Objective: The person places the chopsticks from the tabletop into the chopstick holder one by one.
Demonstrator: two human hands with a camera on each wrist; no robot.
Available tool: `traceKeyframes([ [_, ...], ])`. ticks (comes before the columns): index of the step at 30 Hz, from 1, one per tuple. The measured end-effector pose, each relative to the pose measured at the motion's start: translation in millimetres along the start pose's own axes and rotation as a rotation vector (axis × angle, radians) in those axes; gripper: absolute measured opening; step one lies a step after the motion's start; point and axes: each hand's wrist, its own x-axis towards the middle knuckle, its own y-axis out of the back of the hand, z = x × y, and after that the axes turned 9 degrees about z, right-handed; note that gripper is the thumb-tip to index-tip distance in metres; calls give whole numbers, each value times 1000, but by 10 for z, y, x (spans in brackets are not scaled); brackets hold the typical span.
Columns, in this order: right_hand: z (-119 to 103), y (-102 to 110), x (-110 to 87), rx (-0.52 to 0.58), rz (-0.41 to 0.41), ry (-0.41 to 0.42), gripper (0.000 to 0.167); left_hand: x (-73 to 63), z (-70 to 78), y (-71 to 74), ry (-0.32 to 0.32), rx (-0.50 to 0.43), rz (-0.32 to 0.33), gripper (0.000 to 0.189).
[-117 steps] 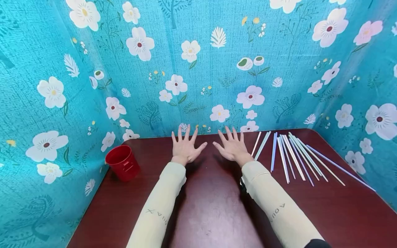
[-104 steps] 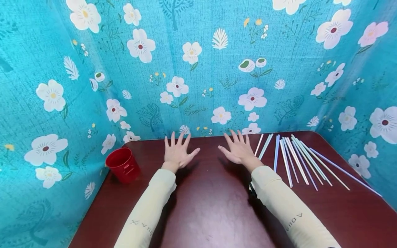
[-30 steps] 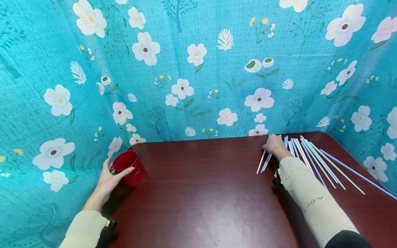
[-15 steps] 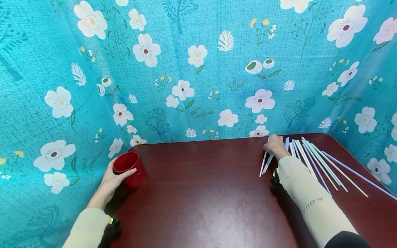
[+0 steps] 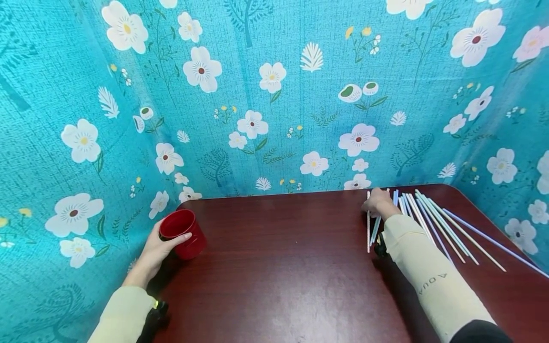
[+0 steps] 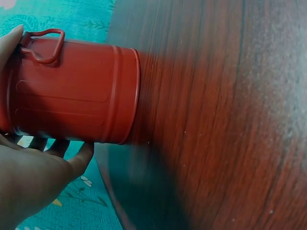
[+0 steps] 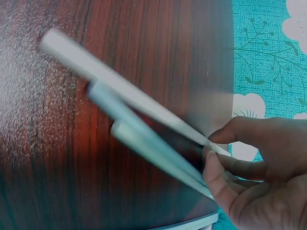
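In the head view my left hand (image 5: 155, 250) grips the red cup (image 5: 195, 242) at the table's left side, thumb over its near side and fingers behind. The left wrist view shows the cup's wire handle (image 6: 62, 45) and ribbed wall, with fingers along its lower side. At the back right, my right hand (image 5: 381, 204) pinches the far end of a whitish straw (image 7: 120, 91) between thumb and fingertips. A pale blue straw (image 7: 136, 124) and a pale green straw (image 7: 160, 160) run right up to the same fingertips, where their far ends are hidden.
Several pastel straws (image 5: 446, 228) lie fanned out on the dark red-brown table (image 5: 291, 276), right of my right hand and partly behind the sleeve. A turquoise flowered cloth (image 5: 274, 95) hangs along the back and both sides.
From spread flat over the table, my hands went to the cup and the straws. My left fingers closed on the cup, which shifted slightly right. The whitish straw's near end swung right.
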Motion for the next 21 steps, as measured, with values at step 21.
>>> traceKeyframes([
  [21,-90,4,-167,-56,-124,43,25,-33,124,-348,-96,35,-102,106],
])
